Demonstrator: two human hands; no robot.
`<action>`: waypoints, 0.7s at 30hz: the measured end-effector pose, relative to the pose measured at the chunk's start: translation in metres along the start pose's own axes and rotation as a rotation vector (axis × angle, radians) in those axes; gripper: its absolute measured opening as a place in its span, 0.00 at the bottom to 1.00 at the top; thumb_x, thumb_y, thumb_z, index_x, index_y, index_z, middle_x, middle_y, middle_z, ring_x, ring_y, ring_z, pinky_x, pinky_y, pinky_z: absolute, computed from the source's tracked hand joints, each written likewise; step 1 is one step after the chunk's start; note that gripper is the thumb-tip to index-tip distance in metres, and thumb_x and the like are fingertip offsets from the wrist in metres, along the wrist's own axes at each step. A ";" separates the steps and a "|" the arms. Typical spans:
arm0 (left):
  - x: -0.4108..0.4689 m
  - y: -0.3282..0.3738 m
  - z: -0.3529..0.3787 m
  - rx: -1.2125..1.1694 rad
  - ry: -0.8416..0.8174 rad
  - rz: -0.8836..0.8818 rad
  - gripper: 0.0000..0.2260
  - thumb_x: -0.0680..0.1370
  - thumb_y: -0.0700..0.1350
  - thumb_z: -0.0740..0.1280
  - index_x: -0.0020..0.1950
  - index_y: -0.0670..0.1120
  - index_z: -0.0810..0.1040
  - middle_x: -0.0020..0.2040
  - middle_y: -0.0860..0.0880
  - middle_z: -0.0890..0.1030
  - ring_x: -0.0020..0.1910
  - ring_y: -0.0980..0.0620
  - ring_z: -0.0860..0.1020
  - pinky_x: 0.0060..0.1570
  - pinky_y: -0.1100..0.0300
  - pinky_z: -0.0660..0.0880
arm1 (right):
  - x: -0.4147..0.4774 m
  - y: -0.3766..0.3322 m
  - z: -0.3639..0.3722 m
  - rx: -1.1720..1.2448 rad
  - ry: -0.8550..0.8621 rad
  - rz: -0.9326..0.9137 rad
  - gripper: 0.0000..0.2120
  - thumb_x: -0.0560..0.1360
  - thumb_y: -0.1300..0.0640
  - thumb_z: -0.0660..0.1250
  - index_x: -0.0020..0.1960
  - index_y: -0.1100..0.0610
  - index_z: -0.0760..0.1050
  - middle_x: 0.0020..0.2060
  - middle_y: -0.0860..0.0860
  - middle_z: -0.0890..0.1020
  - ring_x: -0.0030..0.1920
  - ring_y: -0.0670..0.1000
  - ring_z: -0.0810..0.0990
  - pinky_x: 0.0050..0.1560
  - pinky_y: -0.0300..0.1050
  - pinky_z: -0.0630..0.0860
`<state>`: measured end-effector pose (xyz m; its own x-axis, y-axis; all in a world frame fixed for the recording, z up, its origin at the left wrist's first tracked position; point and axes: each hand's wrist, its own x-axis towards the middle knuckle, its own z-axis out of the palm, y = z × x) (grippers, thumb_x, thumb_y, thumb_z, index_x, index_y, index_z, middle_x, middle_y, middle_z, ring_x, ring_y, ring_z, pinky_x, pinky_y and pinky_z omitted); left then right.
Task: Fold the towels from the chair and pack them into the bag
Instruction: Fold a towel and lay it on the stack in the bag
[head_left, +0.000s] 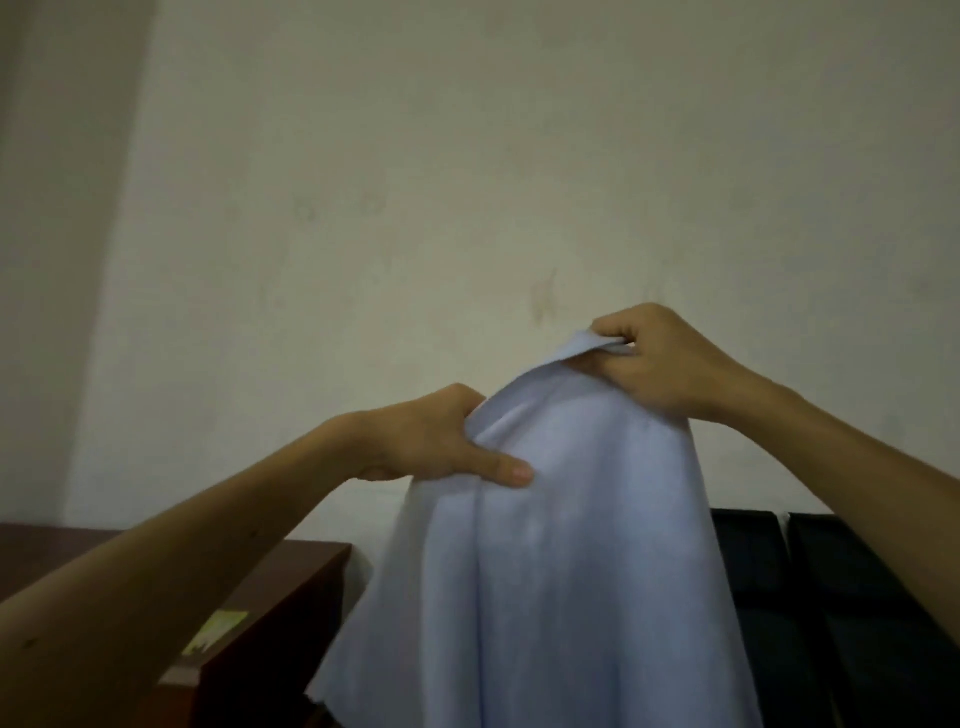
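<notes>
Up in front of you, raised against the pale wall (467, 156), hangs the towel (561, 545), a light bluish-white cloth that falls from your two hands down past the bottom of the view, so its lower edge is hidden. You look to be at the opening-out step of folding: the cloth is lifted clear and held by its top, not yet doubled over. Your left hand (441, 441) grasps the upper left part, thumb pressed flat across the front and fingers tucked behind the fabric. Your right hand (660, 364) sits higher and pinches a corner or edge, a small flap of which sticks out past your knuckles. Because the hands are close together and at uneven heights, the towel drapes in soft vertical folds instead of lying flat. Your next move likely calls for finding the second top corner with the left hand, spreading both hands apart and level so the top edge goes taut, then bringing corner to corner. The fabric looks thin, smooth and limp, with no pattern visible. Below left is a dark brown wooden cabinet (270, 597) bearing a yellowish sticker (215, 631); below right, dark black furniture (810, 597), possibly the chair, though I cannot tell. No bag shows.
</notes>
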<state>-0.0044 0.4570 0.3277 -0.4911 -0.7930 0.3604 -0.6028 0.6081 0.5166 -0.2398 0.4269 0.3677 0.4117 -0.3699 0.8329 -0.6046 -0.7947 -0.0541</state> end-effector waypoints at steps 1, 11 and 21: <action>-0.005 -0.006 0.000 -0.025 -0.069 -0.048 0.14 0.73 0.45 0.77 0.57 0.45 0.83 0.51 0.49 0.86 0.50 0.48 0.85 0.50 0.53 0.81 | 0.000 0.001 -0.002 0.006 0.009 0.009 0.22 0.78 0.53 0.67 0.32 0.66 0.67 0.27 0.53 0.68 0.30 0.48 0.65 0.35 0.46 0.62; -0.039 -0.101 -0.025 0.087 -0.146 -0.232 0.05 0.77 0.47 0.73 0.49 0.46 0.86 0.48 0.47 0.87 0.48 0.48 0.85 0.48 0.55 0.80 | -0.025 0.029 -0.016 0.150 0.010 0.260 0.10 0.72 0.51 0.75 0.37 0.56 0.81 0.32 0.50 0.82 0.35 0.49 0.79 0.37 0.42 0.72; -0.049 -0.142 0.021 -0.742 0.546 -0.174 0.25 0.68 0.61 0.75 0.47 0.38 0.82 0.42 0.42 0.85 0.40 0.46 0.84 0.39 0.55 0.80 | -0.136 0.063 0.042 0.502 -0.025 0.624 0.16 0.70 0.42 0.69 0.50 0.52 0.83 0.41 0.47 0.87 0.43 0.46 0.85 0.45 0.42 0.76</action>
<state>0.0917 0.4103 0.2202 0.0449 -0.8924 0.4490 0.0079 0.4498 0.8931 -0.3048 0.4066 0.2278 0.1176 -0.8238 0.5546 -0.3517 -0.5568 -0.7525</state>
